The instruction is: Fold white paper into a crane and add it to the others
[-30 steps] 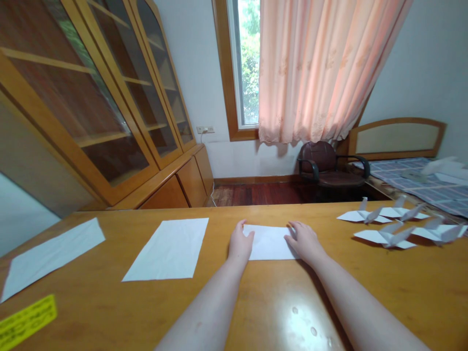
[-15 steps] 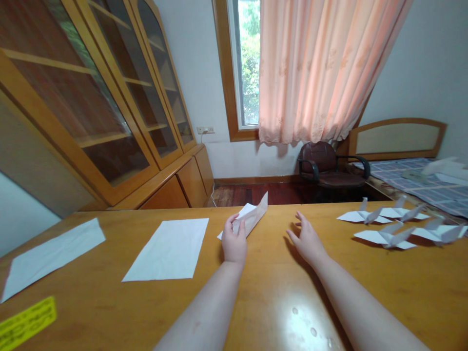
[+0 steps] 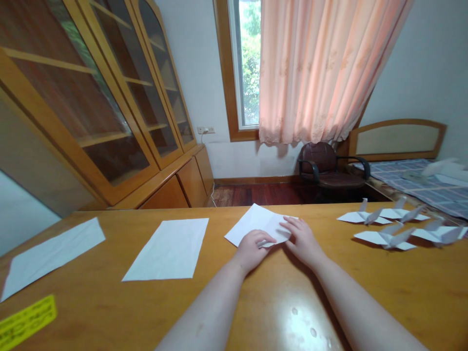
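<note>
A folded white sheet of paper [image 3: 256, 224] lies turned at an angle on the wooden table [image 3: 256, 302], a little beyond my hands. My left hand [image 3: 251, 249] rests on its near corner with the fingers curled down and pressed onto the paper. My right hand [image 3: 302, 240] lies beside it on the paper's right part, fingers stretched fairly flat. The near edge of the sheet is hidden under both hands.
A flat white sheet [image 3: 168, 249] lies to the left, another [image 3: 51, 254] at the far left, with a yellow label [image 3: 25, 321] near the corner. Several folded paper birds [image 3: 398, 225] stand at the right. Beyond the table are a glass-door cabinet [image 3: 91, 97], a chair [image 3: 325, 168] and a bed [image 3: 424, 180].
The paper lay flat under both hands, then my left hand lifted and turned it. Now it lies on the table rotated, with both hands pressing on it again.
</note>
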Demonstrator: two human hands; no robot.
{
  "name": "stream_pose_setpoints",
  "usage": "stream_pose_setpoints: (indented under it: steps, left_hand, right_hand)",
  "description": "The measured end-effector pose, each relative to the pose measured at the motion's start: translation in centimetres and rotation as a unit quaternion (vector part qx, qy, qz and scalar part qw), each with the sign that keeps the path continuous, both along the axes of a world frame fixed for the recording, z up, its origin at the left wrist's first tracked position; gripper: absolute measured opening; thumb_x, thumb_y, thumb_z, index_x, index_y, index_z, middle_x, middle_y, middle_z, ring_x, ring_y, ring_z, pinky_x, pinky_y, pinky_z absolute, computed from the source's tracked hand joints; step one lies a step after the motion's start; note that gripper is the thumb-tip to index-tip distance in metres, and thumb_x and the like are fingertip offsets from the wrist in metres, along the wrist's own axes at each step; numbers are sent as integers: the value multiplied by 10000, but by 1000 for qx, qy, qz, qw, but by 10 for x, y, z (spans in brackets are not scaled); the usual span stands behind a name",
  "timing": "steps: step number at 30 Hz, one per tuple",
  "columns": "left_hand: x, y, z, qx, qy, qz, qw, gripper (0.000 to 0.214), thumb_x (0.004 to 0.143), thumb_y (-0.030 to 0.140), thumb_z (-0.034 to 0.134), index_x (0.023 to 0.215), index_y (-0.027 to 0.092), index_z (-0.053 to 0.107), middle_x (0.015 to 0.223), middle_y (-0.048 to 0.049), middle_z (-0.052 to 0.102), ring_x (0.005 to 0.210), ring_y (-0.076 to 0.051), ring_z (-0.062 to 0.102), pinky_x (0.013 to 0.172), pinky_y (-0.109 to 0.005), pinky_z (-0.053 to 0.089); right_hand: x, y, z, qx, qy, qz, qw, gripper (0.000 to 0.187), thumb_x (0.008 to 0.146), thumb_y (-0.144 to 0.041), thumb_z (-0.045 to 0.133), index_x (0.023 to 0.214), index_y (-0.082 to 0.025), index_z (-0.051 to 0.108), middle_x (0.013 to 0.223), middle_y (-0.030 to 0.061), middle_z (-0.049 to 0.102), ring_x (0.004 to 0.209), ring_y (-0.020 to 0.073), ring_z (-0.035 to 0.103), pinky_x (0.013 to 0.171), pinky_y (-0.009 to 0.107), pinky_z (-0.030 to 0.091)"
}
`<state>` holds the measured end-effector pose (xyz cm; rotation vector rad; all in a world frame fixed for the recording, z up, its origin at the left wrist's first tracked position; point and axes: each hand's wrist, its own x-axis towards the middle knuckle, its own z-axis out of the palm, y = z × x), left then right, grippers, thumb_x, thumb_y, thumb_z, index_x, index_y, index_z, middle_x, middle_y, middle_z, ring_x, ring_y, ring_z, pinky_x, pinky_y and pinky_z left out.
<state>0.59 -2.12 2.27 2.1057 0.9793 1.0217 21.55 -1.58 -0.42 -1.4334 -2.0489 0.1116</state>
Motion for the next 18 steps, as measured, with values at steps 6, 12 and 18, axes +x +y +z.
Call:
stream_pose_setpoints:
  steps: [6, 12, 18]
  left_hand:
    - [1, 0, -1, -28, 10, -19, 999, 141, 790, 227, 608, 876, 228, 720, 922, -27, 709, 897, -157, 633, 889, -288, 475]
    - [2, -1, -1, -38, 37, -20, 998, 175, 780, 203, 596, 906, 236, 713, 953, -21, 704, 911, -163, 628, 886, -290, 475]
    - [1, 3, -8, -17, 84, 10, 996, 328, 748, 138, 558, 1039, 239, 671, 1079, -21, 670, 1026, -177, 584, 956, -303, 427]
  right_hand:
    - [-3, -3, 1, -109, -21, 67, 992, 452, 758, -188, 528, 1204, -225, 592, 1329, 103, 520, 1246, 243, 446, 1075, 479, 255]
    - [-5, -1, 0, -168, -41, 49, 984, 453, 825, -232, 496, 1277, -236, 530, 1379, 99, 464, 1304, 249, 381, 1090, 506, 195]
    - [-4, 3, -4, -165, -55, 23, 985, 437, 829, -157, 439, 1229, -268, 575, 1370, 78, 476, 1303, 254, 384, 1079, 526, 210]
